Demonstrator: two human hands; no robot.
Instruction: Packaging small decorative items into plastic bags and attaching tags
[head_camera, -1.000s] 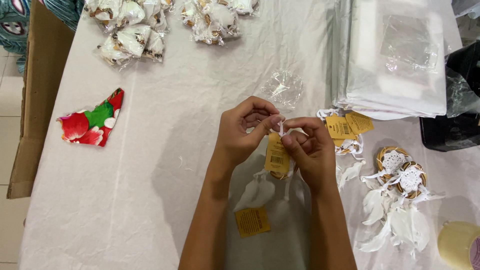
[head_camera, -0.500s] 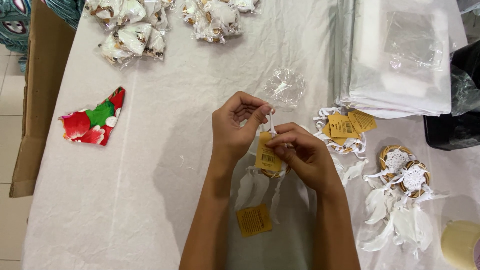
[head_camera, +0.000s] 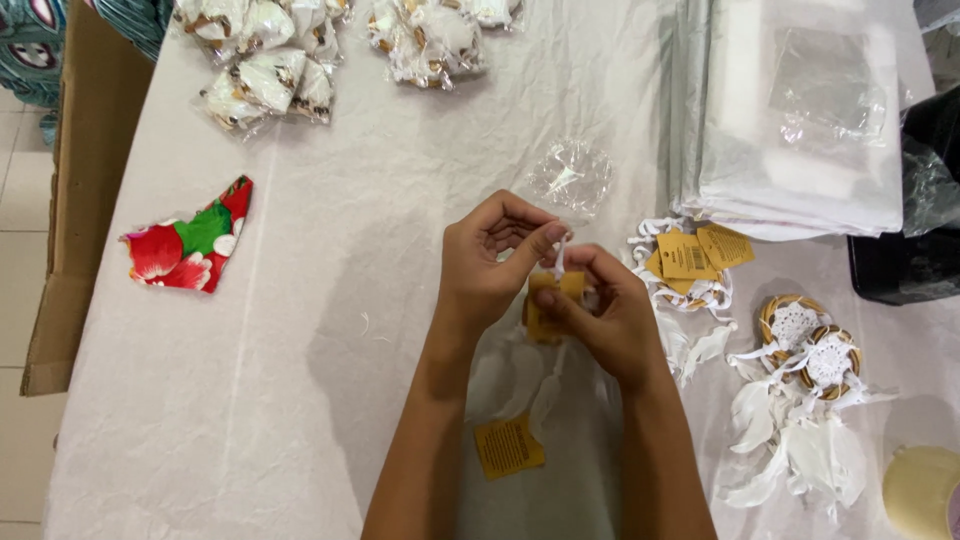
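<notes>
Two hands meet at table centre, near camera. Left hand pinches white ribbon between thumb and forefinger, other fingers curled loosely. Right hand closes on yellow tag, thumb pressed on its face. White feathers dangle below; second tag lies near. Step, by judgement: fastening tag onto ribbon loop. Next move calls for fine, steady pull, tag kept pinned. Right: finished hoops, loose tags. Far: bagged pieces, empty clear bag.
</notes>
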